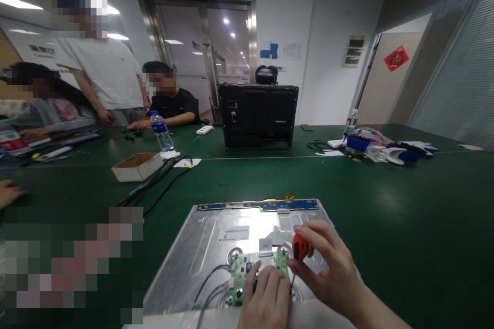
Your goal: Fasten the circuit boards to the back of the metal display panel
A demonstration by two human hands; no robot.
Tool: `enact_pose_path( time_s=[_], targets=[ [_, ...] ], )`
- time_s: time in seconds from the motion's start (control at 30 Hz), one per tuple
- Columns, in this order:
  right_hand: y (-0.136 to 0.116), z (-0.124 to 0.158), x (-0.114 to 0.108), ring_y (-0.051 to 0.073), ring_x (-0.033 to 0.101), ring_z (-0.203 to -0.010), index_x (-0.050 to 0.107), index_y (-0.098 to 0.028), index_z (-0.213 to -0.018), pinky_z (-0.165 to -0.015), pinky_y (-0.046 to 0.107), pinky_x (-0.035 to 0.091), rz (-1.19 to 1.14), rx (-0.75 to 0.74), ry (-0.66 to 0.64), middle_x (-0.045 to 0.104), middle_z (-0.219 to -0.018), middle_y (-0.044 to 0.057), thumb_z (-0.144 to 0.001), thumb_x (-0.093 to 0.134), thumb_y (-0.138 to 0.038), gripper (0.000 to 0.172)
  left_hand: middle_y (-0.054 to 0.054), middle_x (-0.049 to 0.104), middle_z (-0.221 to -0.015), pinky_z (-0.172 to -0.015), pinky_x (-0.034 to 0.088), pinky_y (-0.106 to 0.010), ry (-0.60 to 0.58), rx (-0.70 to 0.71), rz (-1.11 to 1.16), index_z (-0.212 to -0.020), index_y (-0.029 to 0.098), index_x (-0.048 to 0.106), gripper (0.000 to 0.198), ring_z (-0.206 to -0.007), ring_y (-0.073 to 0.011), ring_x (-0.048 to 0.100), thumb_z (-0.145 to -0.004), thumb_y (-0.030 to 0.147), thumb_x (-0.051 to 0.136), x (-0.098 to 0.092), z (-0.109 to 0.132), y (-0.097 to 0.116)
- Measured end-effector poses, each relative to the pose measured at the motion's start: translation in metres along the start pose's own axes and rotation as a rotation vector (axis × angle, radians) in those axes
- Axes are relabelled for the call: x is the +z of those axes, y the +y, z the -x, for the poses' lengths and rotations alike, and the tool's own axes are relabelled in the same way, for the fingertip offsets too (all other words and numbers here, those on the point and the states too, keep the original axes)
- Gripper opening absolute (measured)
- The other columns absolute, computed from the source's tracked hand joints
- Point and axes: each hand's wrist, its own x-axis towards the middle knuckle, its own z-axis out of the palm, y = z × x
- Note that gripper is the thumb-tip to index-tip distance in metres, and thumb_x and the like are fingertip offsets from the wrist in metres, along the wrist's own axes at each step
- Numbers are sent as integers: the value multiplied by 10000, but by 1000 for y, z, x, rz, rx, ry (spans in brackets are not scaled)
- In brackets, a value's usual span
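Resting on the green circuit board (247, 275), the left hand (266, 298) lies with its fingers curled down over the board's near edge; its grip is closed loosely against the board, pinching nothing that can be seen. Just right of the board, the right hand (328, 267) has its grip pinched around the orange handle of a screwdriver (299, 248), thumb and fingertips pressed on it, the thin shaft pointing down toward the board's right side. The board sits on the near part of a silver metal panel (200, 247) that lies flat on the green surface (386, 200). Dark wires (210, 282) run from the board's left edge toward the panel's near side. Beyond the board, a white flat cable (276, 234) reaches up toward a blue strip (258, 205) along the panel's far edge. Farther off and left of the board stands an open cardboard box (137, 165), with a water bottle (161, 132) behind it. Straight beyond the board, a black monitor back (258, 115) stands upright. Far right of it lie white and blue gloves (401, 151). Other people sit and stand at the far left.
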Motion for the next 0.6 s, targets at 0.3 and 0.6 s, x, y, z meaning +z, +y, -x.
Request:
enact_pose_path(
  time_s=[0.3, 0.6],
  targets=[
    [-4, 1, -1, 163, 625, -629, 433, -182, -1391, -517, 269, 563, -86, 12, 0, 693, -910, 64, -868, 499, -81, 536, 18, 690, -804, -1049, 343, -363, -24, 17, -35, -871, 212, 611, 336, -801, -170, 664, -966, 12, 359, 2, 2, -2],
    [1, 3, 2, 181, 653, -750, 471, -225, -1290, -532, 251, 566, -99, 14, -1, 632, -932, 55, -941, 587, -187, 369, 8, 694, -833, -1079, 312, -363, -18, 14, 6, -867, 211, 627, 366, -836, -171, 653, -1010, 58, 326, 1, 3, -3]
  ],
)
